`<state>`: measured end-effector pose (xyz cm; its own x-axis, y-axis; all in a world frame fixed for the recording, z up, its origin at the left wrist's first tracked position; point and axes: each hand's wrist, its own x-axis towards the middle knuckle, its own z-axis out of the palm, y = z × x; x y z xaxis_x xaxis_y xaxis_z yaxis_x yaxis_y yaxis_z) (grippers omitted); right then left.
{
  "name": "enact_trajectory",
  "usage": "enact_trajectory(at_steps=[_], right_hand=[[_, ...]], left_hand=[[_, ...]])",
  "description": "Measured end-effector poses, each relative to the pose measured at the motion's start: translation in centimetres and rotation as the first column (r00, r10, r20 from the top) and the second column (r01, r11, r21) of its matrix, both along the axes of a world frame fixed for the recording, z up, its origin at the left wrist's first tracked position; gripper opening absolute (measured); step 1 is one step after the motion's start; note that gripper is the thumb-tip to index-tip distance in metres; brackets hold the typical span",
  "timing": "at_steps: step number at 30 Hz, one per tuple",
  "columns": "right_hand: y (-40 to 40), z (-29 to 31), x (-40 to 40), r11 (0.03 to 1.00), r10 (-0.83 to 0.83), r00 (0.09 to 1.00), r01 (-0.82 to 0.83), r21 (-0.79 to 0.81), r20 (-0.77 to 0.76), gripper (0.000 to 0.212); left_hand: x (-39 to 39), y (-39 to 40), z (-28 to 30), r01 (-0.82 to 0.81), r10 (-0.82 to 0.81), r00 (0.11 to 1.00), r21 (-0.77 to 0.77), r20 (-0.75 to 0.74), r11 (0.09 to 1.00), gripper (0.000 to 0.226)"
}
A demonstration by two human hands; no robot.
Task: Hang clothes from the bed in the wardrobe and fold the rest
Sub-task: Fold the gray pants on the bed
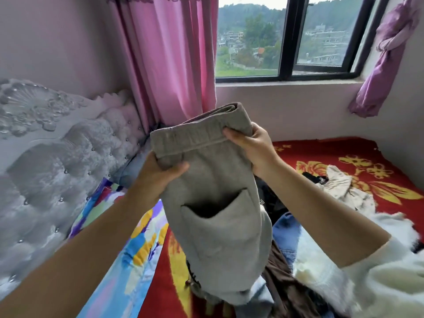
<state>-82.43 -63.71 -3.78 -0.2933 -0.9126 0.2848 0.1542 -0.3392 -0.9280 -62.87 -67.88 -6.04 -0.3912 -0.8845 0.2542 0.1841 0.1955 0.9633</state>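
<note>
Grey trousers (213, 203) pinched at the waistband by both hands (158, 177) (252, 150) above the bed (344, 157); loose legs could snag the pile below.

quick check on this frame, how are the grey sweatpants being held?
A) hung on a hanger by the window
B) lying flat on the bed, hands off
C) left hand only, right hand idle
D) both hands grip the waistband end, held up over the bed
D: the left hand and the right hand each grip the waistband end of the grey fleece sweatpants, which hang down above the red and yellow patterned bed blanket.
</note>
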Motion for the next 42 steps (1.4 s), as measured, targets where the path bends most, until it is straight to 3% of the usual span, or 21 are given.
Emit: enact_trajectory(at_steps=[2,4,5,10,16,17,18,21,26,29,32,35,37,38,39,40,41,42], right_hand=[[0.1,2.5,0.8,0.997,-0.078,0.973,0.071,-0.041,-0.216,0.017],[0.8,5.6,1.4,0.985,-0.171,0.829,0.152,-0.081,-0.533,0.018],[1.1,7.1,1.2,0.976,-0.217,0.753,0.189,-0.112,-0.621,0.02],[3.0,15.5,1.8,0.913,-0.408,0.626,0.29,-0.288,-0.665,0.034],[6.9,21.7,2.6,0.774,-0.577,0.253,0.472,-0.422,-0.777,0.048],[7.7,22.1,2.9,0.779,-0.566,0.269,0.484,-0.398,-0.779,0.047],[8.5,22.7,3.2,0.806,-0.54,0.35,0.476,-0.351,-0.765,0.044],[11.5,23.4,4.8,0.931,-0.339,0.667,0.338,-0.136,-0.663,0.029],[17.1,23.1,5.9,0.992,-0.108,0.803,0.13,-0.004,-0.587,0.018],[18.9,21.3,6.6,0.993,-0.086,0.797,0.115,0.011,-0.597,0.021],[20.5,18.0,6.8,0.999,-0.035,0.758,0.03,-0.02,-0.651,0.016],[21.4,10.5,6.6,0.994,-0.089,0.611,0.101,-0.034,-0.787,0.04],[21.9,3.1,6.6,0.94,0.041,0.486,0.276,0.198,-0.873,0.045],[22.4,-1.1,6.8,0.846,0.203,0.547,0.32,0.427,-0.812,0.053],[22.8,-4.6,7.0,0.709,0.332,0.687,0.27,0.652,-0.646,0.062],[23.2,-7.9,7.3,0.583,0.406,0.82,0.109,0.806,-0.404,0.067],[23.6,-10.6,7.8,0.532,0.413,0.895,-0.089,0.842,-0.167,0.066],[23.8,-12.8,8.5,0.561,0.372,0.928,-0.231,0.794,0.008,0.059]], left_hand=[[1.2,-0.4,0.9,-0.068,0.072,0.994,-0.051,0.085,0.996,0.038],[2.9,-1.0,3.4,-0.081,0.098,0.983,-0.112,0.153,0.99,0.035],[3.3,-1.3,5.1,-0.057,0.078,0.983,-0.127,0.167,0.99,0.028],[2.9,-1.3,15.2,0.028,-0.024,0.999,-0.103,0.04,0.994,0.027],[3.3,1.8,22.6,0.053,-0.064,0.995,-0.143,-0.071,0.988,0.02],[3.5,2.7,23.2,0.058,-0.071,0.994,-0.162,-0.081,0.985,0.019],[3.7,3.8,23.7,0.047,-0.066,0.992,-0.172,-0.105,0.984,0.019],[4.0,7.1,24.1,-0.074,0.028,0.969,-0.18,-0.245,0.981,0.021],[5.4,12.3,24.2,-0.302,0.206,0.929,-0.309,-0.309,0.902,0.024],[6.2,14.8,22.9,-0.362,0.282,0.924,-0.356,-0.258,0.862,0.026],[6.6,16.7,21.2,-0.418,0.367,0.901,-0.237,-0.231,0.877,0.023],[7.5,18.1,18.6,-0.472,0.445,0.861,-0.061,-0.245,0.88,0.023],[8.0,18.8,17.4,-0.507,0.492,0.846,-0.025,-0.208,0.862,0.025],[8.4,19.3,16.7,-0.517,0.505,0.844,-0.026,-0.178,0.855,0.026],[8.4,19.5,16.5,-0.513,0.503,0.848,-0.024,-0.166,0.858,0.026],[8.7,19.8,16.1,-0.516,0.507,0.847,-0.019,-0.158,0.856,0.025],[9.0,20.0,15.7,-0.523,0.515,0.844,-0.018,-0.149,0.852,0.025],[9.3,20.3,15.3,-0.524,0.518,0.844,-0.013,-0.138,0.852,0.025]])
